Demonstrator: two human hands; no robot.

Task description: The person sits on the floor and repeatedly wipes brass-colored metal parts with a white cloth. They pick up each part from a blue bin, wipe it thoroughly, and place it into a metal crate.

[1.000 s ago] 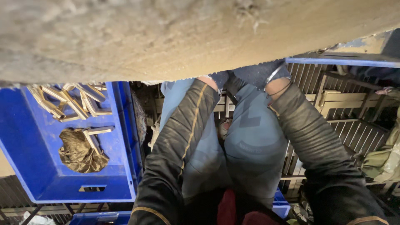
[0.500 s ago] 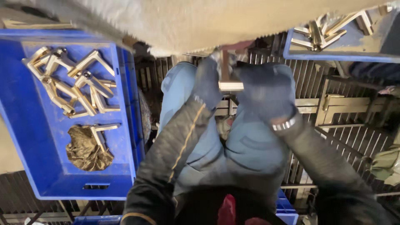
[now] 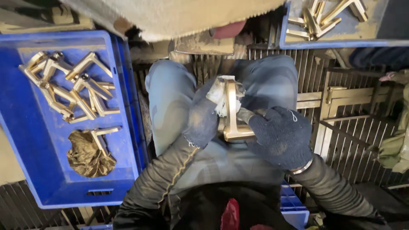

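Observation:
Both my hands wear dark knit gloves and meet over my lap. My left hand (image 3: 203, 117) grips the upper part of an L-shaped brass door handle (image 3: 232, 111), with a pale rag (image 3: 218, 94) wrapped around that end. My right hand (image 3: 280, 136) holds the handle's lower, bent end. The handle stands roughly upright between my jeans-clad knees.
A blue plastic crate (image 3: 42, 170) at my left holds several brass handles (image 3: 68, 87) and a crumpled brown cloth (image 3: 88, 154). A second blue crate (image 3: 341, 40) with more handles sits at the upper right. A dirty workbench edge (image 3: 179, 17) runs above; metal grating (image 3: 345, 123) lies underfoot.
My hands have come down from under the bench edge to my lap, now holding the brass handle and rag in plain view. The camera has tilted lower.

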